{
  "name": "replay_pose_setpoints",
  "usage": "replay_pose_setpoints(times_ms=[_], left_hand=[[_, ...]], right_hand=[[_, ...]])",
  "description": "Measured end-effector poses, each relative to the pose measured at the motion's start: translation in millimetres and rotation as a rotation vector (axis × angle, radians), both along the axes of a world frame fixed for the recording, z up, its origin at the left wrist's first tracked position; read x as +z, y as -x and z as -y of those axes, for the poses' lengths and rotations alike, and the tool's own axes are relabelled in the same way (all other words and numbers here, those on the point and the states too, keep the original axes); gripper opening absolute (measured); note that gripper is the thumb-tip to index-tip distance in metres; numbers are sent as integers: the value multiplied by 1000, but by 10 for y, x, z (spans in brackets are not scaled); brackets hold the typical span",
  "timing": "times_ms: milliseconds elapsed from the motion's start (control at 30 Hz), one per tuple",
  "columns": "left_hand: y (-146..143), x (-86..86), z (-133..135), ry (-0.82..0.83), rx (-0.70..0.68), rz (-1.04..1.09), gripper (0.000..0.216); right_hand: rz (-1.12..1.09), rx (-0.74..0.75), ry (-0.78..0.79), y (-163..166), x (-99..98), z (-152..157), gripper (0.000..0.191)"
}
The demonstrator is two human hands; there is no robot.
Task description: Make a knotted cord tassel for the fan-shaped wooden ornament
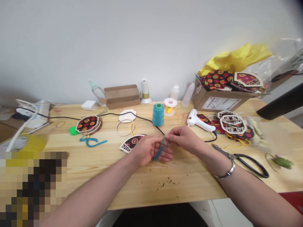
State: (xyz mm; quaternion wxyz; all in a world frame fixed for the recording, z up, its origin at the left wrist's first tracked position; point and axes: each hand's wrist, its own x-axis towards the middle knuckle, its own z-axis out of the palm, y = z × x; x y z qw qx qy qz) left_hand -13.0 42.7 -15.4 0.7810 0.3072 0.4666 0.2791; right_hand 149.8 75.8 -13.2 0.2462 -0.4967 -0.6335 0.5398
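Note:
A looped teal thread (161, 149) runs across the fingers of my left hand (151, 149), which is turned palm up above the table. Its fingers are slightly curled, and its thumb reaches to the top of the loop. There my right hand (181, 137) pinches the same thread between thumb and forefinger. Partly behind my left wrist lies a fan-shaped wooden piece (129, 145) with dark patterned cloth. The teal thread cone (158, 116) stands just beyond my hands.
A white glue gun (201, 121) and black-handled scissors (251, 164) lie to the right. Behind them stands a filled cardboard box (220, 102). Patterned pieces (87, 124) are stacked at left. A spool of yellow cord (169, 108) stands near the wall, and a black cable (113, 113) crosses the table.

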Motion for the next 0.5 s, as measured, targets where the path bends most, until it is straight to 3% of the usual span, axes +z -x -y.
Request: replay_pose_setpoints(times_ms=[200, 500], left_hand=[[28, -32, -15, 58, 25, 142, 21], [-16, -40, 15, 44, 36, 72, 16]], right_hand=[[-30, -20, -18, -22, -18, -23, 24], [-22, -54, -30, -21, -33, -26, 29]])
